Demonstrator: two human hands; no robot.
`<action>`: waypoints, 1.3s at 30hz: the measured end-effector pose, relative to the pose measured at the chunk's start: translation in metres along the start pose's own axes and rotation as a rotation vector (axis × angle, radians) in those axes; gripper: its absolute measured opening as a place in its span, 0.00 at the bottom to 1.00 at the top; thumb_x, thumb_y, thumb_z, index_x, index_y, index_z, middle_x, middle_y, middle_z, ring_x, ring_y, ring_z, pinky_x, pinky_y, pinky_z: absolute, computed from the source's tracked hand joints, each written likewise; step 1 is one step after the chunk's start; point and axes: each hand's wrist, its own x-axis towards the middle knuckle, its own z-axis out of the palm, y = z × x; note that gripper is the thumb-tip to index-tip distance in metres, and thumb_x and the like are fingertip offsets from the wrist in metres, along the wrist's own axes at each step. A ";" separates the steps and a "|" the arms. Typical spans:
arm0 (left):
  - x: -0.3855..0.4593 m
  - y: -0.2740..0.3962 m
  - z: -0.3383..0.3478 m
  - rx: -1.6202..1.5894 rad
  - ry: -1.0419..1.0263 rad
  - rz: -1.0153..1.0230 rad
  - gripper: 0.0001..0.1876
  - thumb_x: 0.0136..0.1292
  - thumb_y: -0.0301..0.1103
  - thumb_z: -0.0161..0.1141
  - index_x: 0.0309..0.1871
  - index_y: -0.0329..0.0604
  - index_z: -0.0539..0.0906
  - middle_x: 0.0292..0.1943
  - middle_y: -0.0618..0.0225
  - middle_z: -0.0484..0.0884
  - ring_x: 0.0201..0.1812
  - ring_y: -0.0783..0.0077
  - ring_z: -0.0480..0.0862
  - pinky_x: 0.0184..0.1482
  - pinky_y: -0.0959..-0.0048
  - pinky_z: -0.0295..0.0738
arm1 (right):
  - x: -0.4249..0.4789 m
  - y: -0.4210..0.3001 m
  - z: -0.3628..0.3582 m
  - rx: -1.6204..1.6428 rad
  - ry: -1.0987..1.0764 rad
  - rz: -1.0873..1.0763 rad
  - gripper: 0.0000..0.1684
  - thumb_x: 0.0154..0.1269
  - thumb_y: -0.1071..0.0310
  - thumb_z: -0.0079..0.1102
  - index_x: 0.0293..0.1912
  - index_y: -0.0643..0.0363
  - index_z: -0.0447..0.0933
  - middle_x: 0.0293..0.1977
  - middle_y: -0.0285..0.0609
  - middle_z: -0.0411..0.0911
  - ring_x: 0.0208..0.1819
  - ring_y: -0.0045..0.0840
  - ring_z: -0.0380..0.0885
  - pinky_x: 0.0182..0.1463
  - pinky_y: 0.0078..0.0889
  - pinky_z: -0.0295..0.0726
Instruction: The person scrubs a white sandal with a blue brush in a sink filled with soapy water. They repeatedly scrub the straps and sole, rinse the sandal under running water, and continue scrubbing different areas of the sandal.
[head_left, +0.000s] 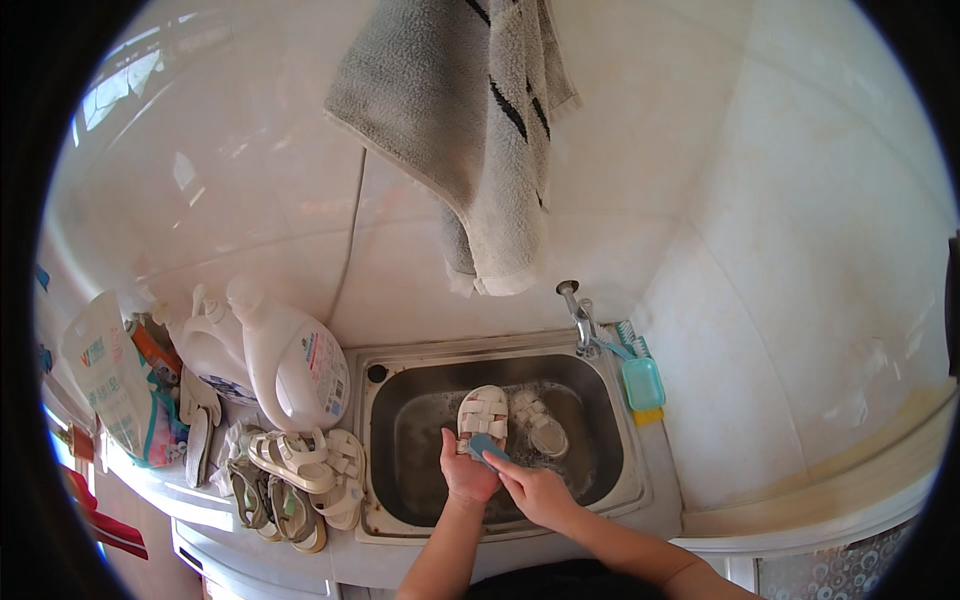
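Over the stainless steel sink (645, 480), my left hand (469, 474) holds a white woven-strap sandal (484, 411) from below, near its heel end. My right hand (536, 491) grips a blue-grey brush (487, 450), whose head rests at the sandal's heel end; its bristles are hidden. A second white sandal (541, 424) lies in the murky, foamy water at the right of the basin. Left of the sink, white sandals (292, 459) are piled beside and over darker olive ones (289, 510).
Large white detergent jugs (300, 360) and a plastic refill pouch (105, 375) stand at the left. A metal faucet (581, 319) rises behind the basin. At right are brushes (630, 337) and a turquoise soap dish (643, 384). A grey towel (465, 135) hangs above.
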 end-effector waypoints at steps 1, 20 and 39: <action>0.002 -0.001 -0.005 -0.009 -0.028 -0.045 0.34 0.69 0.62 0.40 0.62 0.40 0.72 0.58 0.56 0.76 0.60 0.54 0.73 0.66 0.58 0.62 | -0.006 0.000 -0.004 0.024 -0.057 -0.015 0.25 0.69 0.62 0.51 0.64 0.31 0.68 0.26 0.46 0.80 0.25 0.40 0.80 0.28 0.41 0.78; -0.006 -0.003 -0.002 -0.082 0.001 -0.137 0.41 0.67 0.68 0.34 0.65 0.36 0.66 0.62 0.55 0.71 0.63 0.54 0.70 0.68 0.58 0.59 | 0.007 0.020 -0.045 -0.119 -0.225 -0.148 0.23 0.68 0.60 0.54 0.61 0.27 0.73 0.24 0.42 0.79 0.22 0.38 0.77 0.25 0.37 0.75; -0.015 -0.002 0.010 -0.066 -0.034 -0.240 0.50 0.58 0.78 0.40 0.65 0.37 0.66 0.66 0.56 0.67 0.67 0.53 0.64 0.71 0.57 0.55 | 0.014 0.026 -0.029 -0.124 -0.047 -0.084 0.22 0.68 0.57 0.53 0.60 0.22 0.72 0.17 0.42 0.75 0.18 0.39 0.75 0.22 0.40 0.74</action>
